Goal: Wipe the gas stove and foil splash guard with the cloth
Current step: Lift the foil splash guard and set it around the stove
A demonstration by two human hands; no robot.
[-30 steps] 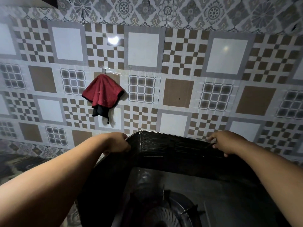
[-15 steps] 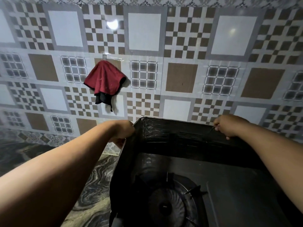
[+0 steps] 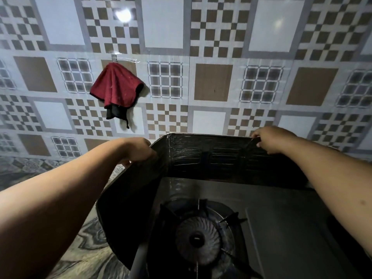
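A dark foil splash guard [image 3: 201, 158] stands folded around the back and left side of the gas stove [image 3: 281, 228]. My left hand [image 3: 138, 151] grips the guard's top edge at its back left corner. My right hand [image 3: 270, 138] pinches the top edge of the back panel further right. The stove's round burner [image 3: 198, 239] with its pan supports lies below, between my arms. A red cloth [image 3: 116, 87] with a black piece under it hangs from a hook on the tiled wall, above and left of my left hand, untouched.
A patterned tile wall [image 3: 211, 83] rises right behind the guard. A marbled grey countertop [image 3: 88, 244] runs along the left of the stove. A flat dark panel [image 3: 291, 238] of the stove top lies right of the burner.
The view has tilted downward, showing more of the stove and burner. Both hands keep their hold on the guard's top edge; the guard's left panel now stands more spread along the stove's side.
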